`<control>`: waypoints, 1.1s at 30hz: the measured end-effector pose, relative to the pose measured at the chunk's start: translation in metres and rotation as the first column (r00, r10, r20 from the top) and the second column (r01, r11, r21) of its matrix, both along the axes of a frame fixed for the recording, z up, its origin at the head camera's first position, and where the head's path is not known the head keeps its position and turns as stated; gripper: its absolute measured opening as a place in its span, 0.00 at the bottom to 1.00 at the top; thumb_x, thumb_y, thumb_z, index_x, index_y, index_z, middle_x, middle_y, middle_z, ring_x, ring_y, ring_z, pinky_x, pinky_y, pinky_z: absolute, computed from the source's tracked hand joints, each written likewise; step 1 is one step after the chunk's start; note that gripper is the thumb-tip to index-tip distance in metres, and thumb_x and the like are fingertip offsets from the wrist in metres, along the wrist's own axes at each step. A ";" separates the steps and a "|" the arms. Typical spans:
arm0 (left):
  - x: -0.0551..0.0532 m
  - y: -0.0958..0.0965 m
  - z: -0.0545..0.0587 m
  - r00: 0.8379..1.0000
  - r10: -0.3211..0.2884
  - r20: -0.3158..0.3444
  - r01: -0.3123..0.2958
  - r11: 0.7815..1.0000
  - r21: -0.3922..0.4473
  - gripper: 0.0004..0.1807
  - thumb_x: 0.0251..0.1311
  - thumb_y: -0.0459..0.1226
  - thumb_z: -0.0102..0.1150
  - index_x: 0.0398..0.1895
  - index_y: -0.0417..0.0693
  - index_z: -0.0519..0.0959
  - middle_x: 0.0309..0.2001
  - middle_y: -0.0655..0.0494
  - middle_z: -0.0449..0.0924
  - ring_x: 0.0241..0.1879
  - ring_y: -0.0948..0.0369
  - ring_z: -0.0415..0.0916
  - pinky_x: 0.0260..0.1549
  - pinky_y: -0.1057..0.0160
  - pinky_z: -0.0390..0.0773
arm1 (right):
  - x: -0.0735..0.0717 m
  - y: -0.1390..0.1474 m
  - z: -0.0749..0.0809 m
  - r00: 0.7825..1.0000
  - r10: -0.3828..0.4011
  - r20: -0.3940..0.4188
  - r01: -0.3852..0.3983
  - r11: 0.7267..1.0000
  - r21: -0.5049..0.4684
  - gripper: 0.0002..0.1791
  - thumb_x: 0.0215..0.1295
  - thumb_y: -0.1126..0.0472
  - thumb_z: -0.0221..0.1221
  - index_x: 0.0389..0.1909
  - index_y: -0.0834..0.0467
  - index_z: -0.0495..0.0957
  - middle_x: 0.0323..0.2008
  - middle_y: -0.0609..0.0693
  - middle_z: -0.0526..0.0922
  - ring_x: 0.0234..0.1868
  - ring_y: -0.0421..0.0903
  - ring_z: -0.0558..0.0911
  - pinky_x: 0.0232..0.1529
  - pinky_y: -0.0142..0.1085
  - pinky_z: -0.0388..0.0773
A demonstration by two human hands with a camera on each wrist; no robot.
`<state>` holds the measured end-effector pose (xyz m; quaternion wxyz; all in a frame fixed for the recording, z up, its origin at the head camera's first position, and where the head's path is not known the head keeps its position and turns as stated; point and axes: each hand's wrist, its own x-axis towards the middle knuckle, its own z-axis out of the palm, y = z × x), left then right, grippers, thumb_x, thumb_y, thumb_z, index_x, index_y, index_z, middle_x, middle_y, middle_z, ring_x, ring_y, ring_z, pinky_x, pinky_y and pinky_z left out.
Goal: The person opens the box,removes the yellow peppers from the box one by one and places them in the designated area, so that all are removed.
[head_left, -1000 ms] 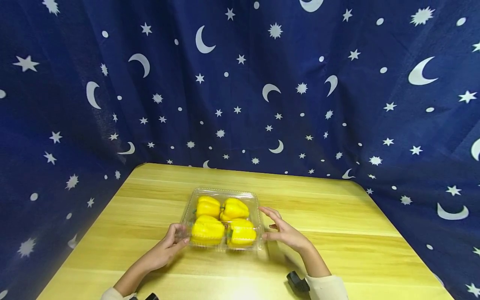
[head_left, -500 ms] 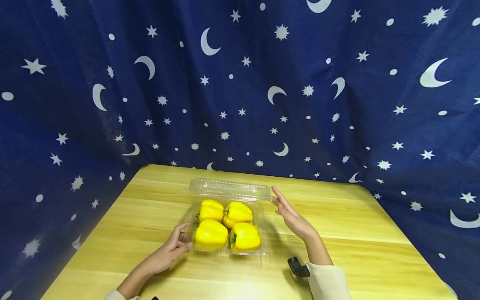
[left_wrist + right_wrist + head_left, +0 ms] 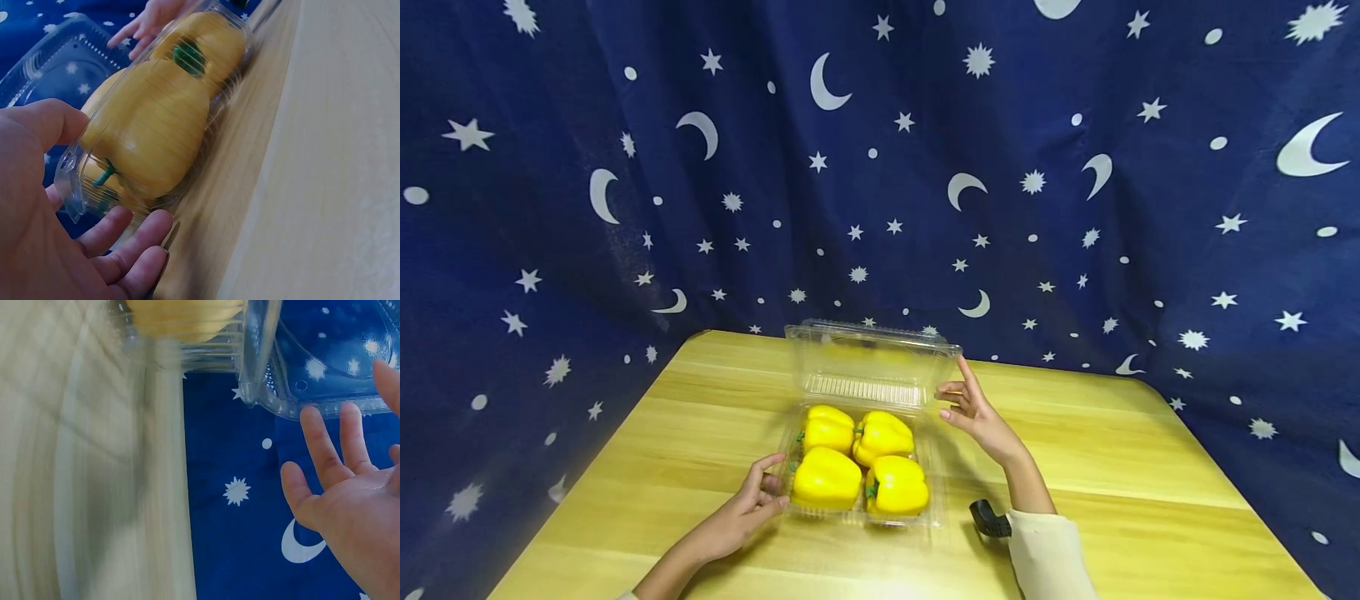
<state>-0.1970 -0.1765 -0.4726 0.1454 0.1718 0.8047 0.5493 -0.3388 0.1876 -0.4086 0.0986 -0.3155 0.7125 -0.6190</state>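
A clear plastic clamshell container (image 3: 936,492) sits on the table in the head view, holding several yellow bell peppers (image 3: 827,479) with green stems. Its raised lid (image 3: 868,362) leans back at the far side. My left hand (image 3: 741,512) holds the near left corner of the base; in the left wrist view its thumb (image 3: 62,122) lies on the rim, while the other fingers curve by the side wall. My right hand (image 3: 988,421) reaches up at the lid's right side, index fingertip at the rim. The right wrist view has its fingers fairly straight and spread against the lid's edge.
The container stands mid-way on a light wooden table (image 3: 1112,467). A dark blue curtain (image 3: 880,167) with white stars and moons hangs behind and to both sides. A black device (image 3: 990,520) juts from the right wrist near the cream sleeve (image 3: 1048,554).
The lid has swung up and back from lying over the peppers. My right hand has risen with it, away from the base's right side. My left hand stays at the left corner.
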 end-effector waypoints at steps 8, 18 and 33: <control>0.003 0.002 0.002 1.000 -0.002 -0.011 0.001 1.000 -0.012 0.34 0.70 0.43 0.38 0.68 0.45 0.34 0.52 0.37 0.51 0.43 0.54 0.62 0.42 0.67 0.68 | -0.010 -0.006 -0.008 0.997 -0.076 -0.031 0.075 0.997 -0.018 0.51 0.62 0.72 0.52 0.70 0.39 0.26 0.56 0.68 0.55 0.58 0.66 0.63 0.49 0.25 0.71; 0.002 0.001 0.003 1.000 0.010 -0.026 -0.011 0.999 -0.034 0.33 0.69 0.43 0.38 0.68 0.45 0.35 0.51 0.38 0.53 0.42 0.54 0.61 0.41 0.66 0.68 | -0.022 -0.011 -0.025 0.957 -0.232 -0.172 0.251 0.963 0.100 0.44 0.58 0.79 0.51 0.71 0.54 0.41 0.56 0.64 0.58 0.46 0.57 0.72 0.42 0.26 0.71; 0.003 0.000 0.004 1.000 -0.016 -0.012 0.016 1.000 -0.011 0.34 0.69 0.42 0.40 0.67 0.43 0.34 0.51 0.37 0.52 0.40 0.57 0.62 0.37 0.68 0.70 | -0.027 -0.018 -0.036 0.969 -0.243 0.038 0.228 0.945 0.237 0.32 0.68 0.68 0.46 0.70 0.56 0.47 0.62 0.59 0.53 0.36 0.41 0.68 0.33 0.30 0.68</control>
